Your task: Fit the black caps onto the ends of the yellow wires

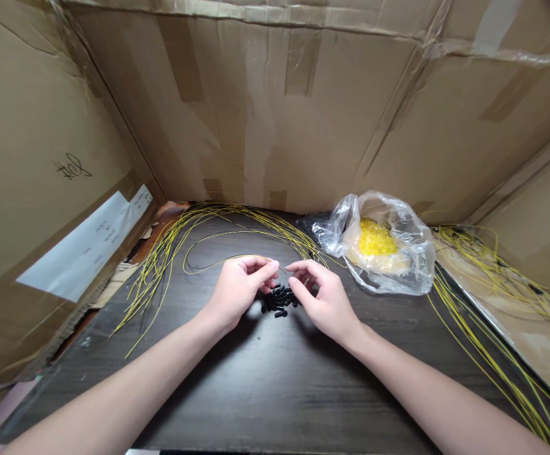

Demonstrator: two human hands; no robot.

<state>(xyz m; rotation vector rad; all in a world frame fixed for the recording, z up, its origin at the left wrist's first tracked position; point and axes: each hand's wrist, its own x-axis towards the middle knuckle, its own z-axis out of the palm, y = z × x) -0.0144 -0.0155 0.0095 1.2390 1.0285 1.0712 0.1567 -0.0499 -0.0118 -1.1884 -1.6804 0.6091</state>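
Note:
My left hand (246, 281) is closed, pinching a thin yellow-and-black wire (208, 268) between thumb and forefinger. The wire's tip pokes out to the right of the fingertips, and its length loops back behind the hand. Opposite it, close to that tip, is my right hand (325, 297), its thumb and forefinger apart with nothing visible between them; its other fingers are partly hidden. Below and between both hands lies a small pile of black tubular pieces (279, 300) on the dark table (251, 392).
A bundle of yellow wires (161, 265) arcs across the back left. A clear plastic bag (417, 265) with small yellow pieces (377, 237) stands at the back right, beside a bag of dark pieces (315, 226). More yellow wires (474, 335) lie right. Cardboard walls (275, 126) surround the table.

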